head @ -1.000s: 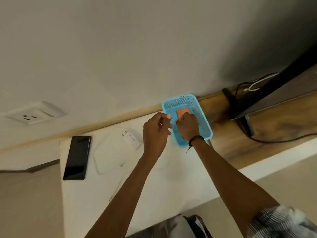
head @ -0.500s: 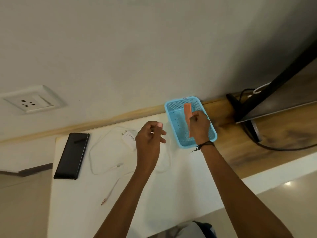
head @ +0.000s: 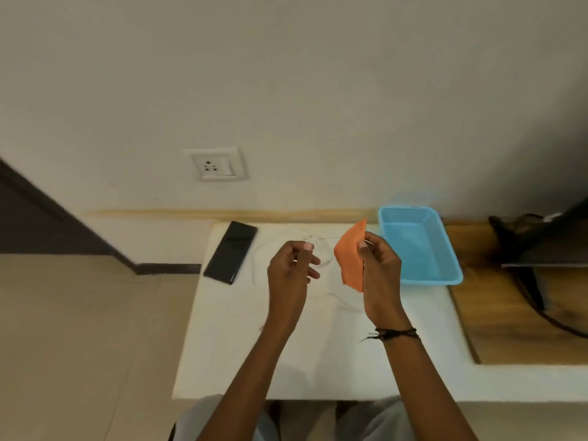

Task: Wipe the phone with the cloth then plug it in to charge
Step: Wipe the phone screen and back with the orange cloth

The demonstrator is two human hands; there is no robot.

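Note:
A black phone [head: 231, 251] lies flat at the far left of the white tabletop [head: 318, 354]. My right hand [head: 378, 268] pinches an orange cloth [head: 350, 256] and holds it up above the table, just left of a blue basket [head: 420, 246]. My left hand [head: 291, 272] hovers beside the cloth with loosely curled fingers and holds nothing. A white charging cable [head: 273, 249] loops on the table between the phone and my hands; the charger block is hidden behind my left hand. A white wall socket [head: 214, 165] sits above the table.
The blue basket stands empty at the back right of the white top. Right of it is a wooden surface [head: 521, 319] with a dark stand and black cables [head: 534, 281]. The floor lies to the left of the table.
My right hand lifted the orange cloth out of the blue basket and brought it leftward over the table. The view swung so the socket now sits above the phone.

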